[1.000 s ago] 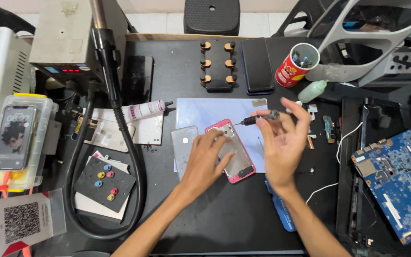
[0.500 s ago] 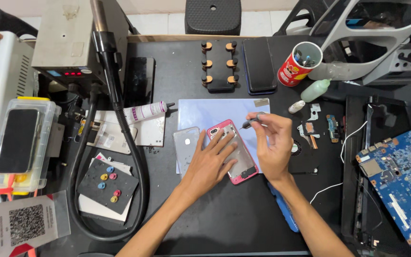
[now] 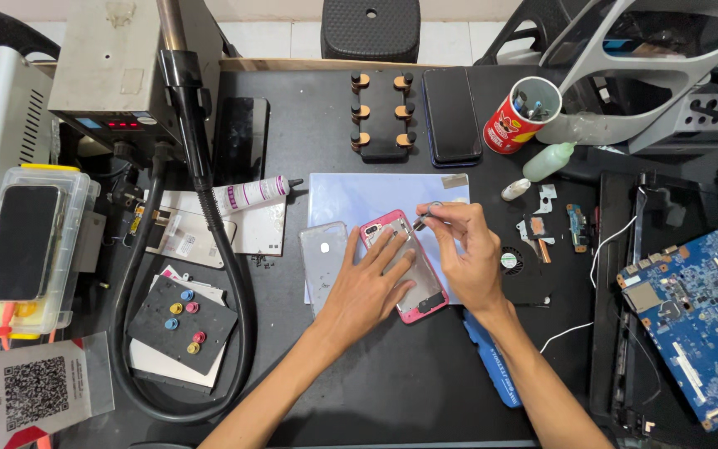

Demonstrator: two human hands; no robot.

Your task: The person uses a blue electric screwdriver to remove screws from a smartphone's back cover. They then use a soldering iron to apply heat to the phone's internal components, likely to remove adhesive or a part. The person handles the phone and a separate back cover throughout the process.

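Centre frame, left hand [image 3: 367,287] lies flat, pinning the thin, likely fragile pink phone [image 3: 403,264]; right hand [image 3: 467,254] pinches a tool [image 3: 422,218]; grip edges.

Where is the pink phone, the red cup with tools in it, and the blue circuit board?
pink phone frame [image 3: 413,287]: head view, on its bare inner back panel.
red cup [image 3: 515,126]: head view, on its red side wall.
blue circuit board [image 3: 695,320]: head view, on the middle of the board.

The phone frame [image 3: 405,266] is pink, lying on a pale blue mat [image 3: 376,195] over the black bench [image 3: 376,374]; the circuit board [image 3: 700,316] is blue, the can [image 3: 515,120] red.
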